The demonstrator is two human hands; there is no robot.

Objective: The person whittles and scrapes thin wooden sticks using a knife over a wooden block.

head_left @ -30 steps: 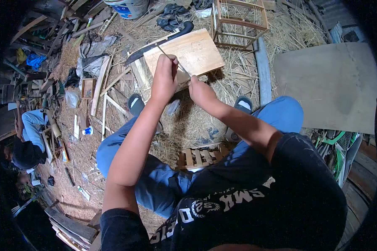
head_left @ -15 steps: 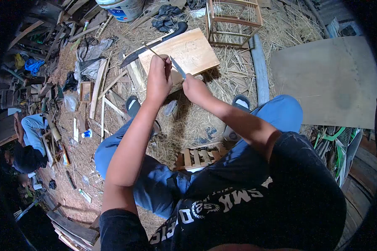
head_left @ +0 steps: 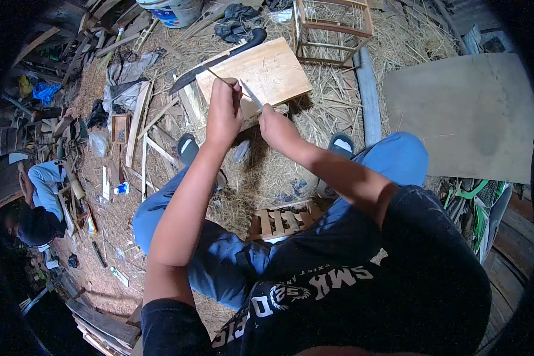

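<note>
My left hand (head_left: pixel 224 113) is closed round a thin stick (head_left: pixel 216 75), whose upper end points up and left over the wooden board. In my right hand (head_left: pixel 277 127) is a knife, its narrow blade (head_left: pixel 251 95) pointing up and left toward my left hand; the handle is hidden in the fist. Both hands are just in front of the pale wooden board (head_left: pixel 273 71), which rests on a wooden block. Along the board's far left edge lies a long dark machete (head_left: pixel 219 59) with a curved black handle.
A small wooden frame (head_left: pixel 332 29) stands behind the board. A bucket (head_left: pixel 172 12) is at the top. On the right lies a large flat sheet (head_left: pixel 463 113). Another person (head_left: pixel 41 202) sits at the left among wood scraps. A slatted wooden piece (head_left: pixel 282 223) lies between my legs.
Both hands have shifted slightly left since the first frame. The blade, earlier close against the stick, now shows apart from it. The view has tilted a little.
</note>
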